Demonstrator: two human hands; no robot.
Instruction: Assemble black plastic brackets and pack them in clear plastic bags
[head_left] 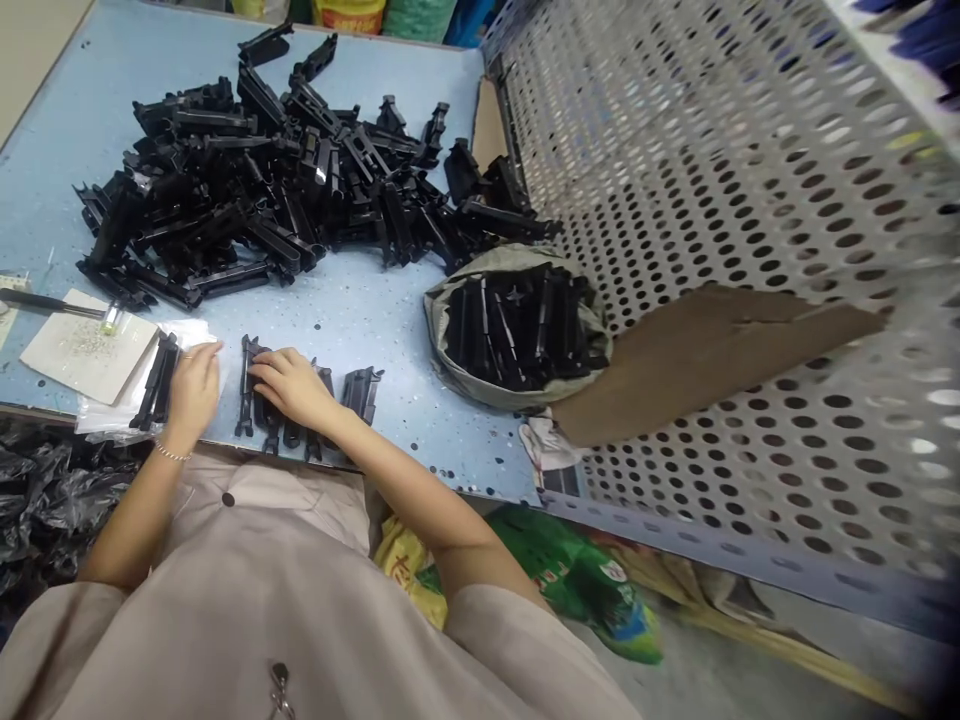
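The left hand (195, 385) is resting against upright-laid black parts (155, 380), fingers extended together; its grip cannot be told. The right hand (294, 388) is draping slightly spread fingers over a row of black pieces (246, 390), grip likewise unclear, lying along the near edge of the worktop (405, 320).

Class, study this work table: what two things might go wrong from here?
The row of black parts under the right hand lies at the blue table's front edge; a nudge might send one off.

Tiny pieces lie on the white card near the left hand; a bump might spill them.
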